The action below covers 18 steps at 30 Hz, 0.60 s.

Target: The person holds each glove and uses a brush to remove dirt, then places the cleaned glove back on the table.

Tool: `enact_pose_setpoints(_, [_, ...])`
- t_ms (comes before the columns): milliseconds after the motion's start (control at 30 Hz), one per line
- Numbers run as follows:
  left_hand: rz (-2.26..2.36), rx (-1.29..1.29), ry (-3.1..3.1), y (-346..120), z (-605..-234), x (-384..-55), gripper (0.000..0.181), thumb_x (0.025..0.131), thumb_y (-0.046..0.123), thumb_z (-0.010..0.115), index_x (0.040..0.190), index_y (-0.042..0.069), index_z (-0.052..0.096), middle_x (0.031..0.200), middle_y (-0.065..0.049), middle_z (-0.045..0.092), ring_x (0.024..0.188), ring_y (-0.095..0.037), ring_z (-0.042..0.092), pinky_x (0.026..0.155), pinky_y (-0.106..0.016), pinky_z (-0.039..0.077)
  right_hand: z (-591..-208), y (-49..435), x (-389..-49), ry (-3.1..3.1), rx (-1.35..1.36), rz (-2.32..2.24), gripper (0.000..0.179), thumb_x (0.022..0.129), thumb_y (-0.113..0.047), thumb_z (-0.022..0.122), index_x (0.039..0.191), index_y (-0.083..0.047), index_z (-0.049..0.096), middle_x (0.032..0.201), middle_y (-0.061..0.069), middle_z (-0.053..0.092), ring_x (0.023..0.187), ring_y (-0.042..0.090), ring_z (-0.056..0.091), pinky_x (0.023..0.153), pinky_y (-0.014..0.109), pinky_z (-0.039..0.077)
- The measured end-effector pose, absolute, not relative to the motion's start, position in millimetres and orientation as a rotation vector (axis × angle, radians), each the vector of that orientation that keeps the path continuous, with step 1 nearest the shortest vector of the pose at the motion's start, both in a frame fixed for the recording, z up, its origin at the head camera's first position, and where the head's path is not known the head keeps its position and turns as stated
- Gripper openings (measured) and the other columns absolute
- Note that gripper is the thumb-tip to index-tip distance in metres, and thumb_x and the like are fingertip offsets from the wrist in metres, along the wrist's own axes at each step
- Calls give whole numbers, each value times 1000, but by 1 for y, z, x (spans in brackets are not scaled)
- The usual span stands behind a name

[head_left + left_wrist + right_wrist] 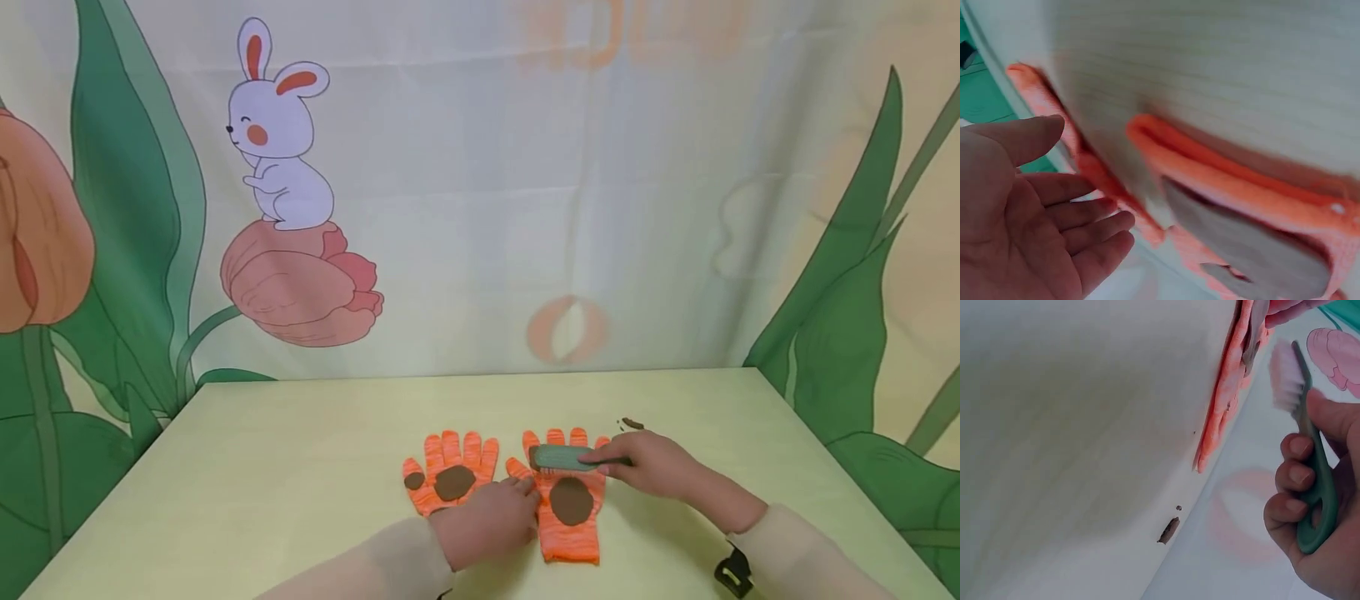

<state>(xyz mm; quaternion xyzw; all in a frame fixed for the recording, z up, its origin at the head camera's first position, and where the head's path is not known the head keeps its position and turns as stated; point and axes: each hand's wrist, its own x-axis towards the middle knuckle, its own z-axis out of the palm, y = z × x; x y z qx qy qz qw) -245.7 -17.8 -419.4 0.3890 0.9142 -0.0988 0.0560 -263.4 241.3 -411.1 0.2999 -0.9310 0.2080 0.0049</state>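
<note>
Two orange knit gloves lie side by side on the table: a left glove (482, 475) and a right glove (570, 543). Both have brown patches, the right one with a large brown patch (572, 502) on its palm. My left hand (491, 521) touches the right glove's left edge with fairly straight fingers; the left wrist view shows its palm (1029, 231) and spread thumb. Over the right glove's finger bases, my right hand (651, 462) grips a green-handled brush (562, 457). Its pale bristles (1286, 378) show in the right wrist view, fingers curled round the looped handle.
A brown piece (632, 423) with small crumbs lies on the table beyond the right hand. The pale yellow table (300, 467) ends at a curtain (465, 208) printed with a rabbit and tulips. A black band (733, 572) hangs at the right wrist.
</note>
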Motion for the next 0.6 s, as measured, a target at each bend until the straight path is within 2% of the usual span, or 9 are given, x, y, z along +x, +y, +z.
enact_pose_setpoints(133, [-225, 1168, 2782, -14, -421, -248, 53, 102, 44, 60, 144, 12, 59, 153, -3, 56, 140, -16, 56, 103, -26, 54, -411, 240, -272, -2937, 969, 747, 29, 99, -16, 66, 126, -14, 75, 93, 4, 77, 57, -3, 37, 112, 71, 35])
enact_pose_setpoints(167, [-216, 1182, 2791, -13, -420, -248, 53, 102, 44, 60, 144, 12, 59, 152, -2, 57, 137, -15, 58, 100, -25, 55, -411, 242, -274, -2944, 970, 755, 28, 99, -17, 66, 125, -14, 75, 94, 4, 77, 57, -3, 36, 111, 67, 39])
enact_pose_setpoints(233, [-216, 1214, 2807, -11, -419, -248, 52, 101, 44, 62, 143, 13, 61, 150, -2, 59, 131, -14, 62, 94, -23, 57, -409, 244, -278, -2973, 967, 809, 28, 100, -18, 65, 126, -13, 75, 92, 5, 77, 54, -2, 33, 95, 47, 53])
enact_pose_setpoints(267, [-217, 1221, 2810, -10, -419, -249, 53, 101, 44, 63, 143, 13, 61, 150, -2, 59, 128, -14, 64, 91, -22, 58, -409, 245, -280, -2988, 972, 840, 28, 100, -18, 64, 126, -12, 75, 90, 5, 76, 52, -1, 29, 83, 36, 53])
enact_pose_setpoints(333, [-207, 1191, 2799, -8, -419, -251, 56, 99, 46, 65, 145, 14, 59, 151, -1, 58, 125, -13, 66, 87, -21, 58, -407, 247, -283, -3022, 980, 923, 28, 101, -18, 64, 125, -11, 75, 84, 5, 71, 51, 0, 27, 66, 23, 40])
enact_pose_setpoints(400, [-209, 1154, 2786, -7, -419, -252, 60, 98, 48, 65, 148, 15, 56, 153, 1, 56, 124, -12, 66, 86, -21, 58, -407, 247, -286, -3040, 1003, 1017, 28, 101, -15, 63, 125, -7, 75, 86, 6, 70, 52, 0, 27, 56, 21, 32])
enact_pose_setpoints(433, [-220, 1138, 2784, -7, -419, -252, 61, 99, 49, 64, 149, 15, 55, 154, 1, 55, 123, -12, 67, 84, -21, 58, -407, 246, -288, -3041, 1014, 1033, 28, 101, -14, 63, 124, -6, 75, 86, 6, 70, 52, 0, 27, 56, 21, 31])
enact_pose_setpoints(467, [-246, 1127, 2784, -7, -419, -252, 61, 99, 50, 62, 149, 16, 55, 154, 3, 55, 121, -12, 68, 82, -21, 59, -408, 245, -289, -3042, 1018, 1019, 27, 100, -13, 63, 123, -6, 75, 82, 6, 67, 52, 0, 28, 62, 23, 39])
enact_pose_setpoints(600, [-364, 1120, 2808, -6, -420, -252, 57, 99, 55, 58, 144, 21, 61, 149, 7, 59, 108, -10, 72, 73, -21, 59, -414, 236, -290, -3002, 1016, 779, 25, 98, -13, 66, 120, -10, 78, 77, 5, 69, 53, -2, 28, 61, 23, 39])
